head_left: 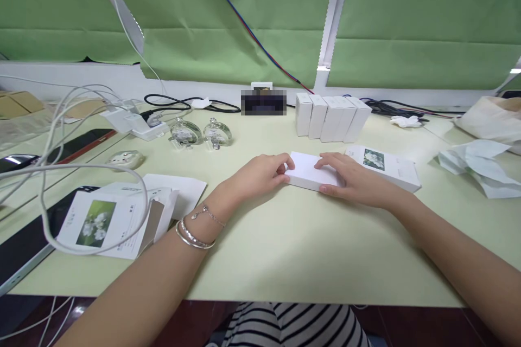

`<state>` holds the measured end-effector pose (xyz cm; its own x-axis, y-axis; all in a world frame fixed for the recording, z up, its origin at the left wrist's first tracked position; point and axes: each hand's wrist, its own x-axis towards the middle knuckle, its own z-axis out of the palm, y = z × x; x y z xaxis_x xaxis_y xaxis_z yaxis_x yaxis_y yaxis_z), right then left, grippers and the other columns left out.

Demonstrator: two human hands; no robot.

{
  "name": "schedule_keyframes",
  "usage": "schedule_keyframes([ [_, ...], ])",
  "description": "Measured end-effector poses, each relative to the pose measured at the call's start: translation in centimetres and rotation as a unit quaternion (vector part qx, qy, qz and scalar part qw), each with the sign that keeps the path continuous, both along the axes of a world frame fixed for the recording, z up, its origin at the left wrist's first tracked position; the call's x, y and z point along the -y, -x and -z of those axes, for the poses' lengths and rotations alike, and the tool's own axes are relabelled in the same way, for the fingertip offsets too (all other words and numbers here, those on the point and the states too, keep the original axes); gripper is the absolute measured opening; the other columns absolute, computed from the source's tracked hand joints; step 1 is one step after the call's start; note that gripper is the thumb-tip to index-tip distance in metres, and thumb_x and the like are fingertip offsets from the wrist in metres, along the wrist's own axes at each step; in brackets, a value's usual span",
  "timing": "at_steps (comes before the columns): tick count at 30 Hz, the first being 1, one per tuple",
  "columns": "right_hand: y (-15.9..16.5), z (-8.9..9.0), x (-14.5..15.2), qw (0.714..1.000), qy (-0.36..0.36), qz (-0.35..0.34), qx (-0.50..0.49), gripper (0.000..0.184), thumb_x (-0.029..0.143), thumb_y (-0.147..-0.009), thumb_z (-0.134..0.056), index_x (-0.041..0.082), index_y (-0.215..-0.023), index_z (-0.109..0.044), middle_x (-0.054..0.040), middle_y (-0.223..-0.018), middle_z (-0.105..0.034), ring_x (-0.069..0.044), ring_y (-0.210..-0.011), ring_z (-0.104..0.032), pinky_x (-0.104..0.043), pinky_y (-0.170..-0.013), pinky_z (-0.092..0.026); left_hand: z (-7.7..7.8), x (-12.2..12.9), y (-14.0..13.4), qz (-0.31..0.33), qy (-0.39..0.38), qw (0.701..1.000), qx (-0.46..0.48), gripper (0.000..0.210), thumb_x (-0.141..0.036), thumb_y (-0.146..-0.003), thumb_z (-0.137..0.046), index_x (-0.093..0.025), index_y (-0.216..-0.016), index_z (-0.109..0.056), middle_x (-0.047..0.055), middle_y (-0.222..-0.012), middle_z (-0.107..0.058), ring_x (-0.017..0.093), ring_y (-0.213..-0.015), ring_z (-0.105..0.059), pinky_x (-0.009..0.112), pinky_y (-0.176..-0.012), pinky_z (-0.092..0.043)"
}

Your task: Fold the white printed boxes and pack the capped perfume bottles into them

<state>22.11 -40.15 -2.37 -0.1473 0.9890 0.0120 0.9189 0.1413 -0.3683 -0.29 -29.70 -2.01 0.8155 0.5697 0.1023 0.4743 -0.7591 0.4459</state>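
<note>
A plain white box (pixel 306 169) lies flat on the table in front of me. My left hand (pixel 262 173) grips its left end, thumb and bent fingers at the edge. Curved over the right end, my right hand (pixel 353 179) has its thumb on the near side and its fingers on top. Just beyond that hand rests a white printed box (pixel 391 168) with a flower picture, partly covered by the hand. Several white boxes (pixel 331 119) stand upright in a row behind.
Two clear glass bottles (pixel 185 133) stand at the back left. Opened flower-print cartons (pixel 122 222) lie left, crossed by a white cable (pixel 44 211). A power strip (pixel 148 127) and phone (pixel 32 238) are farther left. Crumpled white paper (pixel 480 165) lies right.
</note>
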Motion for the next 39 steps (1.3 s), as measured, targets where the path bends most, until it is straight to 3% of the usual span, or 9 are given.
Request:
schedule_keyframes([
  [10, 0.0, 0.5, -0.3, 1.000, -0.027, -0.001, -0.006, 0.043, 0.049, -0.077, -0.054, 0.028, -0.115, -0.049, -0.0074, -0.132, -0.047, -0.029, -0.114, -0.050, -0.045, -0.090, -0.044, 0.0, 0.1, 0.0, 0.004, 0.007, 1.000, -0.008, 0.020, -0.028, -0.083, -0.051, -0.025, -0.102, -0.056, 0.000, -0.088, -0.064, 0.018, -0.076, -0.060, 0.030, -0.068, -0.045],
  [13, -0.1, 0.4, -0.2, 1.000, -0.025, -0.007, -0.010, 0.043, 0.049, -0.077, -0.056, 0.029, -0.115, -0.049, -0.0071, -0.131, -0.047, -0.028, -0.112, -0.051, -0.045, -0.090, -0.044, 0.2, 0.1, -0.1, -0.007, 0.004, 1.000, 0.019, 0.049, -0.040, -0.076, -0.062, -0.025, -0.120, -0.048, 0.006, -0.113, -0.054, 0.022, -0.097, -0.057, 0.035, -0.081, -0.047],
  [16, 0.2, 0.3, -0.1, 0.999, -0.023, -0.023, -0.015, 0.045, 0.050, -0.076, -0.058, 0.028, -0.115, -0.050, -0.0067, -0.133, -0.047, -0.028, -0.117, -0.048, -0.044, -0.092, -0.044, 0.5, 0.0, -0.1, 0.001, 0.019, 0.999, 0.038, 0.089, -0.051, -0.066, -0.071, -0.024, -0.139, -0.028, 0.012, -0.142, -0.030, 0.029, -0.126, -0.038, 0.040, -0.099, -0.040],
  [18, 0.5, 0.2, -0.1, 0.999, -0.018, -0.030, -0.020, 0.047, 0.050, -0.074, -0.059, 0.028, -0.114, -0.051, -0.0064, -0.135, -0.047, -0.028, -0.119, -0.047, -0.044, -0.093, -0.043, 0.5, 0.0, -0.1, 0.023, 0.052, 0.998, 0.018, 0.097, -0.052, -0.066, -0.070, -0.023, -0.143, -0.020, 0.012, -0.148, -0.025, 0.030, -0.131, -0.033, 0.039, -0.102, -0.036],
  [21, 0.5, 0.2, -0.1, 0.999, -0.004, -0.023, -0.033, 0.054, 0.053, -0.073, -0.059, 0.028, -0.119, -0.049, -0.0066, -0.140, -0.044, -0.029, -0.121, -0.047, -0.047, -0.095, -0.042, 0.1, 0.0, -0.1, 0.027, 0.076, 0.997, -0.023, 0.094, -0.049, -0.067, -0.070, -0.020, -0.143, -0.022, 0.012, -0.145, -0.033, 0.030, -0.127, -0.040, 0.039, -0.100, -0.037],
  [26, -0.7, 0.1, 0.0, 0.998, 0.023, -0.004, -0.062, 0.076, 0.055, -0.068, -0.063, 0.030, -0.135, -0.036, -0.0077, -0.141, -0.040, -0.032, -0.124, -0.044, -0.048, -0.093, -0.045, -0.4, 0.0, -0.1, 0.010, 0.050, 0.997, -0.049, 0.083, -0.047, -0.065, -0.071, -0.020, -0.136, -0.037, 0.011, -0.134, -0.047, 0.029, -0.118, -0.048, 0.037, -0.095, -0.039],
  [31, -1.4, 0.1, 0.1, 0.991, 0.069, 0.011, -0.119, 0.070, 0.044, -0.070, -0.065, 0.029, -0.132, -0.038, -0.0086, -0.134, -0.048, -0.029, -0.117, -0.053, -0.044, -0.090, -0.050, -0.2, -0.2, -0.1, 0.009, 0.046, 0.998, -0.044, 0.083, -0.048, -0.061, -0.073, -0.021, -0.132, -0.040, 0.009, -0.129, -0.050, 0.028, -0.114, -0.050, 0.034, -0.092, -0.040],
  [39, -1.3, 0.0, 0.0, 0.987, 0.082, 0.015, -0.138, 0.065, 0.038, -0.071, -0.066, 0.027, -0.130, -0.041, -0.0059, -0.135, -0.049, -0.024, -0.119, -0.053, -0.041, -0.097, -0.048, -0.2, -0.2, -0.1, 0.012, 0.047, 0.998, -0.047, 0.082, -0.047, -0.061, -0.073, -0.020, -0.131, -0.040, 0.008, -0.128, -0.050, 0.027, -0.112, -0.051, 0.033, -0.091, -0.040],
])
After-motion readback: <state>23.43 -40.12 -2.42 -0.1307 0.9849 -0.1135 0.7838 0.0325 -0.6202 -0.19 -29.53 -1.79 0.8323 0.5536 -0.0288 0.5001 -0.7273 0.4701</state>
